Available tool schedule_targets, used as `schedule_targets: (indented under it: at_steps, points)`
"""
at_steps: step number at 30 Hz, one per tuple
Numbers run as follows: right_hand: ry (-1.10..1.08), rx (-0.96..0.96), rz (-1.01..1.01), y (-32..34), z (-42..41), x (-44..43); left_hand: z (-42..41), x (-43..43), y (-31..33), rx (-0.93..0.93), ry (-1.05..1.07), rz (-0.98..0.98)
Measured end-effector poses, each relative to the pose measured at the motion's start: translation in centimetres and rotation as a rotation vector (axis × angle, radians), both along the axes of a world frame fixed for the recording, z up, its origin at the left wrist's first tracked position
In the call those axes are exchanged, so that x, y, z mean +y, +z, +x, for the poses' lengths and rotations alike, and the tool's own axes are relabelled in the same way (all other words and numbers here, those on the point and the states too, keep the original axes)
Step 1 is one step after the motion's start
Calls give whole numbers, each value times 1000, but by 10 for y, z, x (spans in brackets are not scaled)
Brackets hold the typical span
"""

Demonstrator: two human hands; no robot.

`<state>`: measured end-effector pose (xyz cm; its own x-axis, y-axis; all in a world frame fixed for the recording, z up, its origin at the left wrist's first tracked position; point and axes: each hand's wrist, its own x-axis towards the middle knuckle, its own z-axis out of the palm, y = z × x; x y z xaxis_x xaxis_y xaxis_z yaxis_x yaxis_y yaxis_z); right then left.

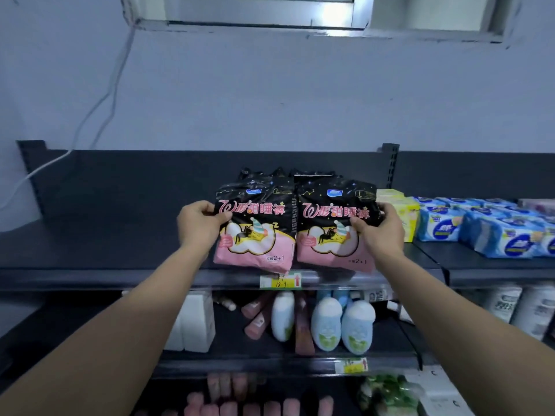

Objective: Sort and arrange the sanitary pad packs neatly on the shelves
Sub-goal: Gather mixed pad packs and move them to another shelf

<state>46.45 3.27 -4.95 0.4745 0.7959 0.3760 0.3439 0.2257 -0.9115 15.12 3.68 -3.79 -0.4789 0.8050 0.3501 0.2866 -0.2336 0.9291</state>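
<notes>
Pale wall (270, 94) stands behind a dark shop rack, with a window (270, 10) up high and a white cable (102, 100) hanging down on the left.

On the top shelf (105, 250), right at its front edge, two packs stand side by side and touch. Both are black on top and pink at the bottom. The left hand (199, 223) holds the left pack (255, 229) by its outer side. Its thumb lies on the front, and the other fingers (207, 207) bend round the edge. The right hand (380, 228) holds the right pack (333, 232) the same way, with its thumb on the front and its fingers bent round the outer edge. More black packs (261, 175) stand just behind these two.

Left of the packs, the top shelf has lots of open room. On the right it is tight. Yellow packs (402, 211) sit just beside the right hand. Blue packs (495, 235) lie in rows past them, beyond a black post (390, 166). A yellow price tag (280, 280) sits on the front rail just under the two packs.

On the shelf below are white boxes (195, 319), pink tubes (258, 319) and blue and white bottles (342, 322).
</notes>
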Motion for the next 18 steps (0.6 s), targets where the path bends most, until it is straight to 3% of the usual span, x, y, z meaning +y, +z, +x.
schedule_targets:
  at_steps: [11, 18]
  points:
    - [199, -31, -121, -12, 43, 91, 35, 72, -10, 146, 146, -96]
    - [378, -53, -185, -26, 52, 120, 37, 89, -21, 335, -101, -298]
